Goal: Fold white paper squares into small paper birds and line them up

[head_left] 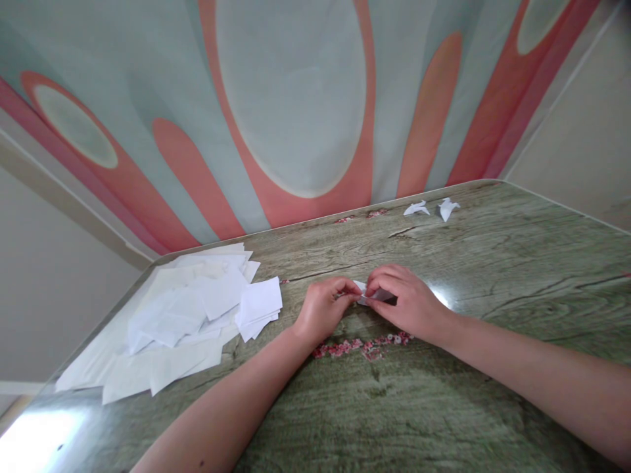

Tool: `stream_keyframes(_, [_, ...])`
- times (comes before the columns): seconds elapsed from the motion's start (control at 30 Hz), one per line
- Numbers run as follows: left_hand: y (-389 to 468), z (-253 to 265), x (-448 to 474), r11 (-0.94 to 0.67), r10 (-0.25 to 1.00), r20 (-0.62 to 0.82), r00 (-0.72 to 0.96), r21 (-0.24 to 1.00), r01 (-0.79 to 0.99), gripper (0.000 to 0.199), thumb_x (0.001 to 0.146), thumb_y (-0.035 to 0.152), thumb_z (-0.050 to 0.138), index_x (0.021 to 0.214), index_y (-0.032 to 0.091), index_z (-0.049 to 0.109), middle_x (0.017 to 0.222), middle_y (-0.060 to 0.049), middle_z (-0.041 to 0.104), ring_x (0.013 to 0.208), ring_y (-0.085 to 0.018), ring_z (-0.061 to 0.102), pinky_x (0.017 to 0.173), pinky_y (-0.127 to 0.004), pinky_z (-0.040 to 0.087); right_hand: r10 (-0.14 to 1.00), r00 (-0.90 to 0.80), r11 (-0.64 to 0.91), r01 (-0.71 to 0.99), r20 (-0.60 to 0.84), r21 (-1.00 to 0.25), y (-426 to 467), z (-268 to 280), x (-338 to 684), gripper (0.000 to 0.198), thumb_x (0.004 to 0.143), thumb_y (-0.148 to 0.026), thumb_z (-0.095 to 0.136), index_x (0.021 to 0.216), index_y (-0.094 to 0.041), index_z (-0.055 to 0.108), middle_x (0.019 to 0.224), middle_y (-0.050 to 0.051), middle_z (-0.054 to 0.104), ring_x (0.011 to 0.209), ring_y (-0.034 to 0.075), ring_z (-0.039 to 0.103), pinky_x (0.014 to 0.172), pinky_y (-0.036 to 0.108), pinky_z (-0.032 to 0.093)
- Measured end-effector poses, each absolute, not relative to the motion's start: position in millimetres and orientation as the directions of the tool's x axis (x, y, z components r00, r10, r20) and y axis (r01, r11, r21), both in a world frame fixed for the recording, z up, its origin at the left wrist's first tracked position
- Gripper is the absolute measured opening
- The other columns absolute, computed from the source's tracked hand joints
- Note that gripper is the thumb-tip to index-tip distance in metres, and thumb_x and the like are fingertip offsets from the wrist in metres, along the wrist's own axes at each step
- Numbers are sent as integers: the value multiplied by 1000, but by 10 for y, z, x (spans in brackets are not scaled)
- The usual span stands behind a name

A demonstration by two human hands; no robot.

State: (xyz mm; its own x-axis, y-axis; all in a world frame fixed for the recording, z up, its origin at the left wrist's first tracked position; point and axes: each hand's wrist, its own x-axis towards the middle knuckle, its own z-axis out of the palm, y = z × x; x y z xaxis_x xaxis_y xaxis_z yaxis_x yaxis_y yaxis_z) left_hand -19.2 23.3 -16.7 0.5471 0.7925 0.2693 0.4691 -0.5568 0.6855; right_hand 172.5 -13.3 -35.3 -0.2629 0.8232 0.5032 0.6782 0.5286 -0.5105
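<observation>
Left hand point(325, 305) is pinching the left end of a small folded paper point(362, 287) between thumb and finger; right hand point(407, 299) is pinching its right side, fingers curling over. Paper is sitting between the hands, over mid-table point(493, 282); can't tell if touching. Opposite grips are probably steadying small folds. Paper pile point(187, 302) is lying left, square stack point(260, 299) at its right edge, likely for easy reach. Two paper figures point(448, 209) are resting near the far edge, apparently out of the way.
</observation>
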Motion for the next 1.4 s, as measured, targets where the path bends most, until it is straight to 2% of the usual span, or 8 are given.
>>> stream_keyframes(0.17, [279,-196,-220,-563,786,265,558,679,471,12,81,10,60,81,20,66,79,3,68,77,-13,63,74,-23,45,795,-321,577,662,514,-478,-131,-315,1734,2,80,-20,65,81,-21,64,90,4,66,93,21,58,87,38,40])
stream_keyframes(0.3, [342,-210,-269,-593,767,281,576,652,472,12,82,10,58,85,20,64,82,1,66,80,-13,62,76,-25,46,878,-270,474,614,396,-631,-97,-319,1776,14,78,-20,66,92,-24,67,90,1,69,86,18,62,80,32,44])
stream_keyframes(0.47, [271,-175,-263,-744,666,428,611,442,501,15,87,16,54,94,21,65,117,-8,57,106,-20,54,91,-34,44,946,-205,323,600,250,-732,-92,-303,1769,18,77,-17,64,91,-26,69,88,-4,71,82,16,64,76,28,45])
stream_keyframes(0.57, [173,-165,-221,-775,631,433,644,313,549,16,89,25,54,100,21,64,116,-8,58,107,-23,52,92,-39,43,964,-173,266,599,201,-755,-106,-282,1745,11,77,-23,65,87,-25,69,84,-4,71,77,16,64,72,28,45])
stream_keyframes(0.67, [119,-177,-185,-755,649,428,629,256,604,16,87,28,56,99,21,63,116,-8,60,108,-25,51,92,-43,42,966,-172,258,581,193,-772,-115,-276,1729,11,77,-25,67,88,-25,69,84,-4,72,77,15,64,71,27,45])
stream_keyframes(1.0, [126,-228,-149,-748,660,414,627,282,600,14,83,25,61,97,21,63,110,-5,64,112,-24,51,98,-44,37,954,-174,301,550,245,-779,-119,-301,1755,10,80,-24,64,87,-24,70,88,-2,71,86,17,64,79,29,45])
stream_keyframes(1.23, [135,-206,-162,-741,666,392,634,258,619,16,85,25,58,100,22,62,111,-4,64,115,-25,49,105,-48,29,982,-169,155,481,82,-863,-68,-247,1836,19,84,-30,57,96,-26,71,97,-2,73,91,18,65,85,31,46])
stream_keyframes(1.4, [129,-198,-165,-740,667,380,641,236,630,16,86,26,56,100,23,62,110,-4,65,117,-25,49,108,-51,24,981,-165,173,518,101,-837,-65,-254,1850,19,80,-30,60,96,-26,70,95,-2,72,87,18,65,81,32,48])
